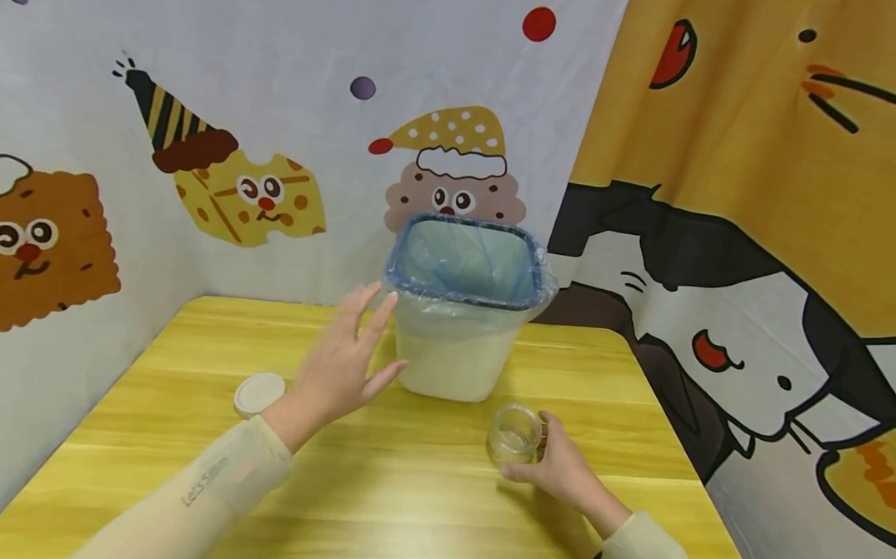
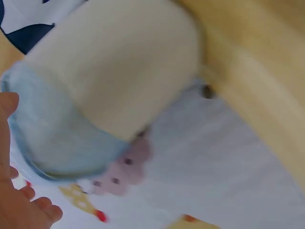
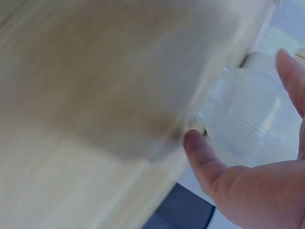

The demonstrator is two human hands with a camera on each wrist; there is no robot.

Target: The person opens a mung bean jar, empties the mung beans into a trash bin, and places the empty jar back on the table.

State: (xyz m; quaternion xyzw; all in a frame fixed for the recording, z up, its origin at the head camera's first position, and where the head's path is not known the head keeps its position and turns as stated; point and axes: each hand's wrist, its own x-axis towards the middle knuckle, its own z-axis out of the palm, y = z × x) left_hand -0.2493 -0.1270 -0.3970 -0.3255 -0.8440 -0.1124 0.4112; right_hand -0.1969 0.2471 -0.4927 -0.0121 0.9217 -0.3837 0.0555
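My left hand (image 1: pixel 350 359), fingers spread, hovers beside the near left side of a white bin (image 1: pixel 452 359) lined with a clear bluish bag; its fingertips overlap the bin's rim in the head view. In the left wrist view the fingers (image 2: pixel 45 210) show at the edge by the bin. A small clear jar (image 1: pixel 515 432) without a lid stands on the table. To its right is my right hand (image 1: pixel 563 468), thumb and fingers parted around the jar's side. The right wrist view shows space between that palm and the jar (image 3: pixel 248 114).
A round white lid (image 1: pixel 259 394) lies on the wood-grain table (image 1: pixel 378 510), left of my left wrist. The bin stands toward the table's back edge. Cartoon-printed cloth (image 1: pixel 293 48) hangs behind and to both sides.
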